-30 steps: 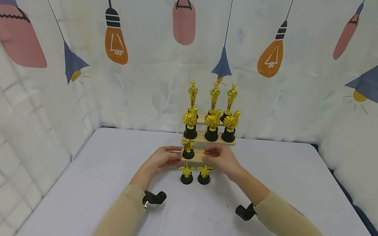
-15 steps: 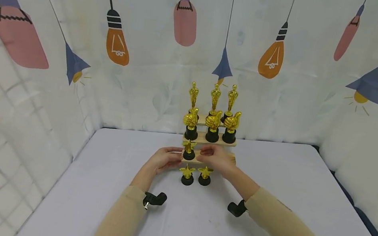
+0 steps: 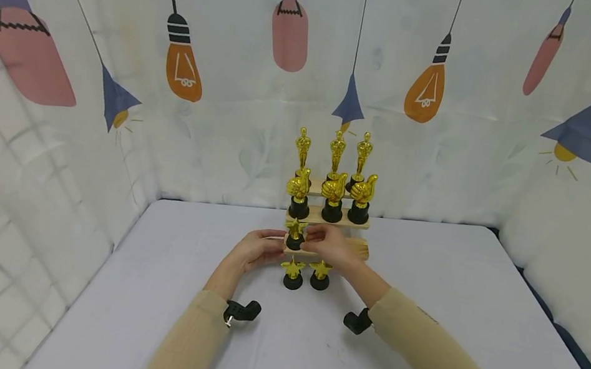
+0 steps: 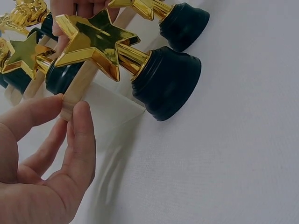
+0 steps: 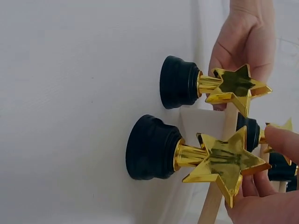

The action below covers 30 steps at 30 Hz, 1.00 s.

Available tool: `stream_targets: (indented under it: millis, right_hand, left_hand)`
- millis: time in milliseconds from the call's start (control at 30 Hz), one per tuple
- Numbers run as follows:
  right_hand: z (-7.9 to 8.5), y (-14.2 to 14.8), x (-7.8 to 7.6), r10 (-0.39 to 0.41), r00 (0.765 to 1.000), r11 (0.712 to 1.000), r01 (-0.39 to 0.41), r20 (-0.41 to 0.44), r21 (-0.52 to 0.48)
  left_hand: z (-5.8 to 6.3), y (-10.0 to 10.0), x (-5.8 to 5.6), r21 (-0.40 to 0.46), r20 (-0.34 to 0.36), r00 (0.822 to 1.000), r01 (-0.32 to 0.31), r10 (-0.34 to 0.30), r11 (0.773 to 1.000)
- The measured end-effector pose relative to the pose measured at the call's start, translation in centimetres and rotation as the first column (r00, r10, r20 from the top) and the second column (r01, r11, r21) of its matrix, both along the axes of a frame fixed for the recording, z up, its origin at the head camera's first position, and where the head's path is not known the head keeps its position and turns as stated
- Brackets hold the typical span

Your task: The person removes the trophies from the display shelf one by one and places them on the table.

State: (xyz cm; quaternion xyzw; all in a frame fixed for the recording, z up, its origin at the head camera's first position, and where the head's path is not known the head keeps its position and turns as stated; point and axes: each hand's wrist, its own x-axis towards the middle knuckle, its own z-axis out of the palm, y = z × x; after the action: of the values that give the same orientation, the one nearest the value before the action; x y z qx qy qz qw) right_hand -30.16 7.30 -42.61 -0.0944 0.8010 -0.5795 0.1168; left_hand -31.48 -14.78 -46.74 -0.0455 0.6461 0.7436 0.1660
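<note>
My left hand point(image 3: 255, 248) pinches the left end of the lowest wooden shelf point(image 4: 78, 88) between thumb and fingers. A gold star trophy point(image 3: 296, 227) with a black base stands upright at that shelf's left side. My right hand point(image 3: 335, 245) reaches over the shelf from the right, its bent fingers apart and the fingertips right at this trophy. In the right wrist view the thumb point(image 5: 282, 139) overlaps the star's edge. On the table in front of the shelf stand two more star trophies, the left one point(image 4: 168, 84) and the right one point(image 5: 154, 149).
Higher on the tiered rack, three gold thumbs-up trophies point(image 3: 334, 190) fill the middle shelf. Three gold figure statuettes point(image 3: 336, 152) stand on the top one. The white-covered table point(image 3: 185, 244) ends at a patterned cloth backdrop point(image 3: 223, 136).
My right hand has moved left along the lowest shelf to the star trophy there, uncovering the shelf's right end. My left hand stays at the shelf's left end.
</note>
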Motion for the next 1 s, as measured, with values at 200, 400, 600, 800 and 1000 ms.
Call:
stream_targets:
  millis: [200, 400, 600, 800, 1000]
  right_hand:
    - [-0.3, -0.7, -0.5, -0.030, 0.999, 0.998, 0.031, -0.014, 0.055]
    - [-0.5, -1.1, -0.7, -0.040, 0.998, 0.994, 0.044, -0.044, 0.096]
    - [-0.4, -1.3, -0.7, -0.046, 0.997, 0.990, 0.054, -0.063, 0.129]
    - [-0.3, -1.6, -0.8, -0.053, 0.995, 0.986, 0.065, -0.083, 0.156]
    - [-0.6, -1.8, -0.6, -0.064, 0.993, 0.985, 0.079, -0.098, 0.155]
  left_hand:
    - [0.0, 0.0, 0.0, -0.002, 0.005, 1.000, 0.004, -0.004, 1.000]
    - [-0.2, 0.0, -0.1, 0.008, -0.003, 1.000, 0.004, -0.004, 1.000]
    - [-0.3, 0.1, -0.1, 0.006, -0.010, 1.000, -0.005, 0.005, 1.000]
    - [-0.3, 0.1, -0.2, 0.012, -0.010, 1.000, -0.009, 0.009, 1.000]
    - [-0.1, 0.1, 0.1, 0.007, -0.004, 1.000, -0.003, 0.003, 1.000]
